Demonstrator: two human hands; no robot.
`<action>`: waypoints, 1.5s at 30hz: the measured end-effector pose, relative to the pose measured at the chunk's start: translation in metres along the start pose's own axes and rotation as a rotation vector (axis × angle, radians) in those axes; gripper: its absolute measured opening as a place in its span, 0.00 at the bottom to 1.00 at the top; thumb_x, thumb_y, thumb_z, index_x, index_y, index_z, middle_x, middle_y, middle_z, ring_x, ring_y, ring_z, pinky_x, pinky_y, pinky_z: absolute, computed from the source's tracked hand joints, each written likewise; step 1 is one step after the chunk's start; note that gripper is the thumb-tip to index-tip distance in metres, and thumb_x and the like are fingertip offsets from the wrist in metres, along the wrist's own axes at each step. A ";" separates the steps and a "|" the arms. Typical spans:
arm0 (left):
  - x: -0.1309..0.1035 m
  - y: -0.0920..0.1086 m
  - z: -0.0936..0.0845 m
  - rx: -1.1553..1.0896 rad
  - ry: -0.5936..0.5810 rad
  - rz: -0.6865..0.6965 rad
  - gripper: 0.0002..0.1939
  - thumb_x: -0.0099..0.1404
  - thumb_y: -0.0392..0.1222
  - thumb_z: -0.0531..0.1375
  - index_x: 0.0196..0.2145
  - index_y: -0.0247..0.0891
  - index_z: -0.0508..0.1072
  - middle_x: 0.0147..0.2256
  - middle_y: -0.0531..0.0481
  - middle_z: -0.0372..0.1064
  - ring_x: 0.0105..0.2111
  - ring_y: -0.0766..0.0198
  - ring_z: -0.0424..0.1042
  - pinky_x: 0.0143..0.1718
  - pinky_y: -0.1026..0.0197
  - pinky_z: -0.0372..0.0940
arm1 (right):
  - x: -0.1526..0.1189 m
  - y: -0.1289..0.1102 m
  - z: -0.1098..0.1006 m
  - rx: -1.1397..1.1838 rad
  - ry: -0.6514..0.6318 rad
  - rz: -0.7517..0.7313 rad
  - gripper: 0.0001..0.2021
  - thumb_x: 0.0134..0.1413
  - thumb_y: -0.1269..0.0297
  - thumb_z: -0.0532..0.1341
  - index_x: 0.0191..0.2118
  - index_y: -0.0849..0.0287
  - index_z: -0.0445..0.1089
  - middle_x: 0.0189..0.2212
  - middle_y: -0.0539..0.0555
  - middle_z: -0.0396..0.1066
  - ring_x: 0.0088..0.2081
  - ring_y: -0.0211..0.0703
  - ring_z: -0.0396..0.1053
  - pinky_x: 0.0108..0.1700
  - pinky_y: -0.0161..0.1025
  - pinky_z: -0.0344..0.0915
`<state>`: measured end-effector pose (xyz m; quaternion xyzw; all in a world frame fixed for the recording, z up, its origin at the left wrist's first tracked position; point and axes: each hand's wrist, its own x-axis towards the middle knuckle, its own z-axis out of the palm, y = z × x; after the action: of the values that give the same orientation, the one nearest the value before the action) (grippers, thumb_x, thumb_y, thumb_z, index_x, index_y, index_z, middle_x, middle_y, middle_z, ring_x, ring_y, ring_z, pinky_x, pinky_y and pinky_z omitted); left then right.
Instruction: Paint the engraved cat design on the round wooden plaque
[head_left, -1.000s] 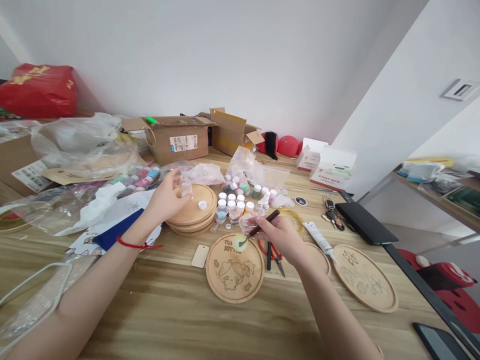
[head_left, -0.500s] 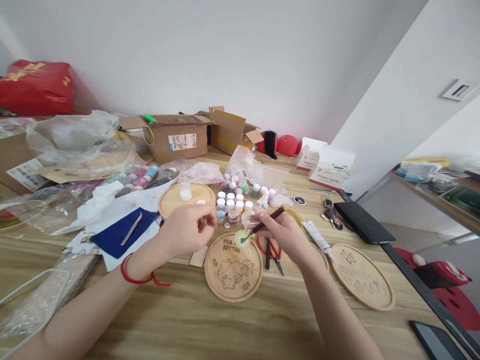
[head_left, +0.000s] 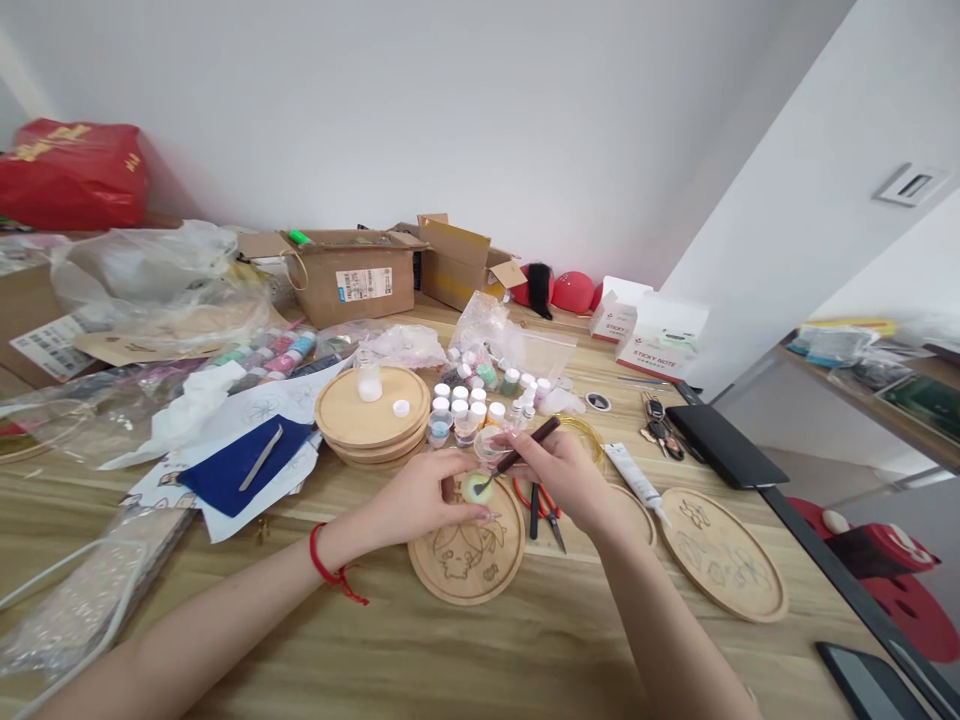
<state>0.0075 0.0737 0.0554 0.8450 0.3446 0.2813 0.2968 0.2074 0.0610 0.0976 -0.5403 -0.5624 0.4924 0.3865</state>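
Observation:
My right hand (head_left: 555,462) grips a dark-handled tool (head_left: 525,445), whose tip is in a small cup of pale yellow-green stuff (head_left: 476,488). The fingers of my left hand (head_left: 427,492) are curved around that cup, with the thumb at its near side. Below the cup lies a round wooden plate with a line drawing (head_left: 466,570); my left hand covers part of its top. Small white-lidded jars (head_left: 460,407) stand just behind. To the right of the cup are orange-handled pliers (head_left: 553,515).
Stacked wooden plates (head_left: 337,408) hold a glass jar at the left. Tweezers (head_left: 260,458) lie on a blue cloth (head_left: 217,475). Rightward are a white tube (head_left: 634,474), another drawn plate (head_left: 724,555) and a black case (head_left: 724,445). Cardboard boxes (head_left: 360,280) stand behind.
My left hand has moved right and down from beside the plate stack to the small cup. The cup and the tool in my right hand have shifted slightly.

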 end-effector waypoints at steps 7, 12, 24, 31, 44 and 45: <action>-0.002 -0.011 0.005 0.071 0.137 0.020 0.17 0.58 0.51 0.66 0.43 0.40 0.77 0.39 0.47 0.76 0.35 0.60 0.74 0.38 0.60 0.68 | 0.000 -0.001 0.002 -0.205 0.074 -0.175 0.17 0.59 0.51 0.57 0.40 0.57 0.78 0.42 0.58 0.78 0.49 0.54 0.73 0.54 0.49 0.66; -0.004 -0.016 0.011 0.137 0.271 -0.014 0.17 0.60 0.52 0.64 0.41 0.39 0.77 0.39 0.46 0.76 0.35 0.59 0.74 0.38 0.59 0.68 | 0.000 0.001 0.004 -0.443 0.312 -0.240 0.15 0.55 0.51 0.61 0.38 0.58 0.76 0.40 0.61 0.75 0.44 0.55 0.73 0.47 0.48 0.68; -0.004 -0.022 0.012 0.218 0.386 -0.011 0.13 0.62 0.50 0.62 0.39 0.39 0.75 0.37 0.47 0.75 0.36 0.59 0.74 0.39 0.59 0.68 | -0.013 -0.016 -0.002 0.132 -0.199 0.019 0.19 0.47 0.54 0.66 0.42 0.61 0.69 0.29 0.54 0.77 0.27 0.43 0.76 0.34 0.43 0.75; -0.005 -0.025 0.013 0.233 0.376 -0.003 0.14 0.62 0.50 0.62 0.40 0.38 0.75 0.36 0.46 0.75 0.36 0.59 0.74 0.38 0.59 0.68 | -0.016 -0.016 -0.002 0.188 -0.254 0.061 0.17 0.41 0.67 0.59 0.42 0.59 0.71 0.34 0.54 0.78 0.35 0.44 0.74 0.37 0.42 0.75; -0.007 -0.020 0.016 0.252 0.346 -0.014 0.15 0.62 0.53 0.62 0.39 0.39 0.75 0.36 0.48 0.75 0.34 0.60 0.74 0.38 0.59 0.68 | -0.006 -0.006 0.012 -0.145 0.028 -0.184 0.15 0.37 0.74 0.49 0.25 0.57 0.72 0.16 0.48 0.67 0.21 0.40 0.66 0.29 0.36 0.63; -0.007 -0.020 0.017 0.257 0.338 -0.016 0.15 0.62 0.53 0.62 0.38 0.39 0.75 0.35 0.48 0.75 0.34 0.60 0.74 0.37 0.60 0.68 | -0.006 -0.005 0.013 -0.154 0.030 -0.205 0.15 0.37 0.74 0.49 0.23 0.57 0.72 0.16 0.47 0.66 0.20 0.39 0.65 0.28 0.35 0.63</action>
<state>0.0060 0.0747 0.0286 0.8139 0.4293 0.3703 0.1270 0.1948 0.0535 0.1007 -0.5152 -0.6451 0.3976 0.4005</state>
